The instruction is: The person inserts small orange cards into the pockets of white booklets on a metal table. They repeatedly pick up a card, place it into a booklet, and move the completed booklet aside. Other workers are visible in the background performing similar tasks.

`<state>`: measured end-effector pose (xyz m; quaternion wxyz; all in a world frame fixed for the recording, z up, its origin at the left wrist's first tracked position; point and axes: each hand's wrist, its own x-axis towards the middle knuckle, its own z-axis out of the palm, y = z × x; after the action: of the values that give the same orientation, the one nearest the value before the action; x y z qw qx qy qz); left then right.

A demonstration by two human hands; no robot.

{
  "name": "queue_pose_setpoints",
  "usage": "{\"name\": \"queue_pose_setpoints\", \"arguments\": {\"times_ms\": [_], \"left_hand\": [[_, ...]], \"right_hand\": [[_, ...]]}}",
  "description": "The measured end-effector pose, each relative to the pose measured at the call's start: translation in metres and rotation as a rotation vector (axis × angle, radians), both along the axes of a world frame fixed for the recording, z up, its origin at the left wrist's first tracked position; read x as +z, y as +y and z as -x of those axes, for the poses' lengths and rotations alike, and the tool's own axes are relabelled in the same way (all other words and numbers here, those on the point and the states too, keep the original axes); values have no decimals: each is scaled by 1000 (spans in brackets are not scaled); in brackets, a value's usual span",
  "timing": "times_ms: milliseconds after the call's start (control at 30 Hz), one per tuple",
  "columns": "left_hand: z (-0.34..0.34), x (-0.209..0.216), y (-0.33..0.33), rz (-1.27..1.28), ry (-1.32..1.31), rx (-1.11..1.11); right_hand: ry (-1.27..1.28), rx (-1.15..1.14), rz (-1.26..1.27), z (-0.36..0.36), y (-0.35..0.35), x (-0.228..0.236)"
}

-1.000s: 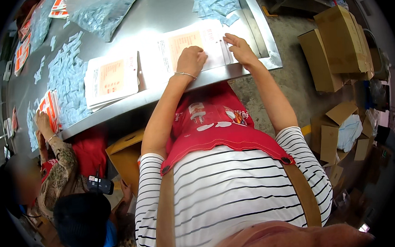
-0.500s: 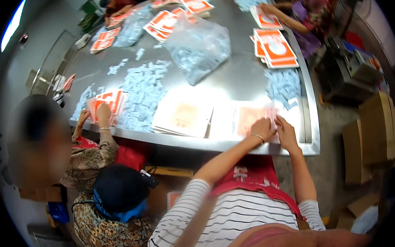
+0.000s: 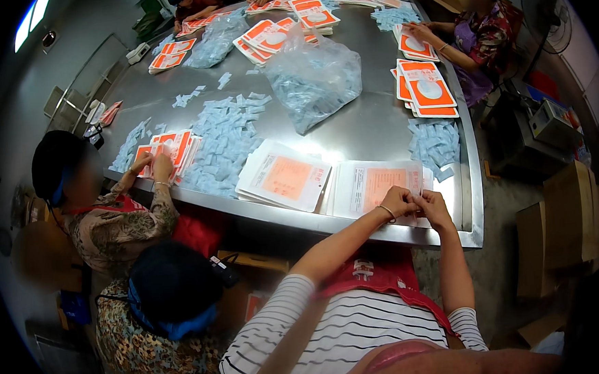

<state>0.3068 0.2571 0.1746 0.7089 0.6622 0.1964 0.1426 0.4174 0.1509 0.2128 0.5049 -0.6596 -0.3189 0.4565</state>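
At the table's near edge my left hand (image 3: 399, 203) and my right hand (image 3: 436, 209) come together, fingers pinched, at the right-hand edge of a flat white pouch (image 3: 362, 173) with an orange printed panel. The pouch lies on top of a stack. Both hands appear to grip its edge; the fingers cover the exact spot. Left of it lies a second stack of white pouches (image 3: 260, 163), orange panel up. Beyond my right hand spreads a pile of small pale-blue packets (image 3: 434, 141).
A steel table (image 3: 252, 87) with a raised rim carries a clear bag of blue packets (image 3: 313, 80), a loose packet heap (image 3: 224, 137) and orange-and-white pouch stacks (image 3: 427, 86). Co-workers stand around it, one close at my left (image 3: 175, 290). Cardboard boxes (image 3: 569, 218) stand at right.
The view has shifted slightly, so the table sits a little lower. My hands remain at the pouch's right edge, fingertips now closer together. The co-worker at the left still handles orange pouches.
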Motion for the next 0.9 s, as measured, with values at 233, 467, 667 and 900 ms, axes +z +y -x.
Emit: {"name": "queue_pose_setpoints", "arguments": {"times_ms": [233,467,667,900], "left_hand": [[10,5,7,278,-75,-85],[8,6,-12,-120,-228,-10],[25,5,0,-103,-64,217],[14,11,-4,42,-51,157]], "right_hand": [[265,28,-25,-8,-8,14],[-650,2,242,-17,8,-7],[136,-30,88,-26,17,16],[-1227,-378,241,-102,22,-44]]}}
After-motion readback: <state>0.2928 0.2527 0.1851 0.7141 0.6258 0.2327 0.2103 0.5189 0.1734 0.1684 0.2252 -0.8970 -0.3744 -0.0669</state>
